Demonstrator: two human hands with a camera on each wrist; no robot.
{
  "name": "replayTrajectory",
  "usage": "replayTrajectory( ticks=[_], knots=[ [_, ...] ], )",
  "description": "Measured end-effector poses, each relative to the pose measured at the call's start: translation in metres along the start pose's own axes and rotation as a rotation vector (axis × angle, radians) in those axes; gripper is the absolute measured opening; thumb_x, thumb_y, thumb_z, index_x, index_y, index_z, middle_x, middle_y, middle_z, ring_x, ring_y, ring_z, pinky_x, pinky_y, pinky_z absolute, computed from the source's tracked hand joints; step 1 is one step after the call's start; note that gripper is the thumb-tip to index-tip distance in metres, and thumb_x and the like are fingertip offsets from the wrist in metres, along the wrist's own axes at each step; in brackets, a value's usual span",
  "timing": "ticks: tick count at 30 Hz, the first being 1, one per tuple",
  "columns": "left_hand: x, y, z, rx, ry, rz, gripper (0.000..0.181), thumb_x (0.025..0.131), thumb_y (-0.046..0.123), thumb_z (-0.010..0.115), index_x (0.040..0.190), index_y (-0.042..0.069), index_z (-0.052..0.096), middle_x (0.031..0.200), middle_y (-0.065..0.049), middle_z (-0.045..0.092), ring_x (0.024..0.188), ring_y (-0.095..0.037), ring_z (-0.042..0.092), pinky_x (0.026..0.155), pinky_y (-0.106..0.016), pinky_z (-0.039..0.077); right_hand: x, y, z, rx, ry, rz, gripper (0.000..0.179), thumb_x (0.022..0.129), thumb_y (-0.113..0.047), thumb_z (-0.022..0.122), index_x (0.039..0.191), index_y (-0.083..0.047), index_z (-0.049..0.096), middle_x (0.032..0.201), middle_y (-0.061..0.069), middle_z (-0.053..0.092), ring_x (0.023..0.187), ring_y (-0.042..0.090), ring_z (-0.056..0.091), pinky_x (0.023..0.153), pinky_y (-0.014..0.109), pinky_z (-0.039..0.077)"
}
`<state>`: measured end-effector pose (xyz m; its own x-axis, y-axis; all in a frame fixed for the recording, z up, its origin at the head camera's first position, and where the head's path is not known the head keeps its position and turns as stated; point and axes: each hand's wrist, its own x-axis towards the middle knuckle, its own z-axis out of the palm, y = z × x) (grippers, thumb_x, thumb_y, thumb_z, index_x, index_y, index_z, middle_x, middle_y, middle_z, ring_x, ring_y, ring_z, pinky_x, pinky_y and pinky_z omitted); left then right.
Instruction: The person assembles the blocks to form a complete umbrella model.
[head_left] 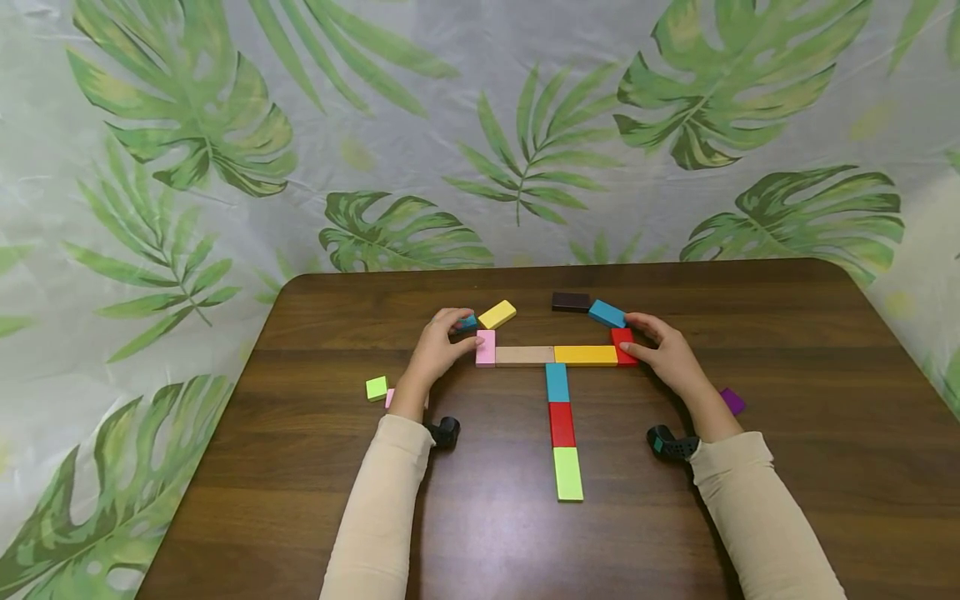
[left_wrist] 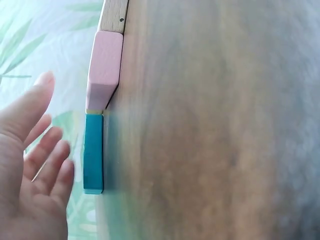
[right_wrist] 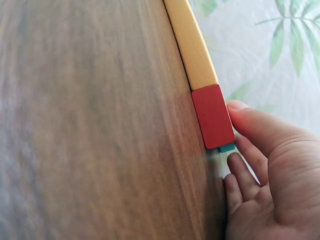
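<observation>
Flat wooden blocks form a T. Its crossbar runs from an upright-set pink block (head_left: pixel 486 348) through a plain wood block (head_left: pixel 524 356) and a yellow-orange block (head_left: pixel 585 356) to a red block (head_left: pixel 624 347). My left hand (head_left: pixel 437 350) is at the pink end, its fingers partly covering a blue block (left_wrist: pixel 93 154); the left wrist view shows its fingers loosely bent with nothing between them. At the other end is my right hand (head_left: pixel 666 350), its thumb (right_wrist: pixel 245 112) right at the red block's edge and its forefinger beside another blue block (head_left: pixel 607 313).
The stem holds blue (head_left: pixel 557 382), red (head_left: pixel 562 425) and light green (head_left: pixel 567 474) blocks. Behind the bar lie a yellow block (head_left: pixel 497 314) and a dark block (head_left: pixel 571 302). A small green block (head_left: pixel 377 388) and a purple block (head_left: pixel 732 402) sit outside the forearms.
</observation>
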<state>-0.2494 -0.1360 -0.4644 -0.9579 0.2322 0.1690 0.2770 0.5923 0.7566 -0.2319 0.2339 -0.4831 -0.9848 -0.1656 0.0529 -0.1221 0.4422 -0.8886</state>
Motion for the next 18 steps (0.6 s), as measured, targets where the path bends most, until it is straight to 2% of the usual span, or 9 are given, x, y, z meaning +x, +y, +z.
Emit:
replayTrajectory(
  ticks=[3,7,13,18],
  knots=[
    [0.0,-0.001,-0.001,0.008,0.064,0.005,0.051,0.079,0.024,0.071,0.123,0.006,0.054,0.122,-0.008,0.048,0.11,-0.025,0.045,0.093,-0.04,0.036,0.0,0.0,0.0,-0.003,0.003,-0.002,0.053,0.085,-0.014,0.063,0.132,-0.001,0.042,0.133,0.023,0.039,0.124,0.039,0.03,0.098,0.056,0.02],
    [-0.001,-0.005,-0.002,0.041,0.097,-0.018,0.052,0.079,0.024,0.07,0.125,0.006,0.052,0.127,-0.01,0.046,0.118,-0.028,0.037,0.096,-0.043,0.031,-0.001,-0.001,0.001,-0.012,0.008,-0.009,0.053,0.085,-0.016,0.063,0.131,-0.002,0.042,0.133,0.022,0.04,0.124,0.038,0.031,0.099,0.055,0.021],
    [-0.003,-0.013,-0.001,0.073,0.122,-0.12,0.051,0.082,0.02,0.067,0.128,0.006,0.049,0.132,-0.011,0.04,0.123,-0.029,0.031,0.1,-0.041,0.028,-0.002,-0.001,0.001,-0.011,0.013,-0.027,0.053,0.084,-0.017,0.064,0.131,-0.002,0.043,0.132,0.022,0.041,0.123,0.038,0.032,0.099,0.055,0.021],
    [-0.003,-0.019,0.0,0.111,0.116,-0.214,0.051,0.084,0.016,0.064,0.13,0.004,0.046,0.134,-0.014,0.038,0.123,-0.03,0.032,0.1,-0.04,0.027,-0.004,-0.007,0.001,-0.004,0.007,-0.018,0.051,0.084,-0.012,0.063,0.13,0.0,0.043,0.132,0.024,0.04,0.123,0.04,0.031,0.098,0.056,0.02]
  ],
)
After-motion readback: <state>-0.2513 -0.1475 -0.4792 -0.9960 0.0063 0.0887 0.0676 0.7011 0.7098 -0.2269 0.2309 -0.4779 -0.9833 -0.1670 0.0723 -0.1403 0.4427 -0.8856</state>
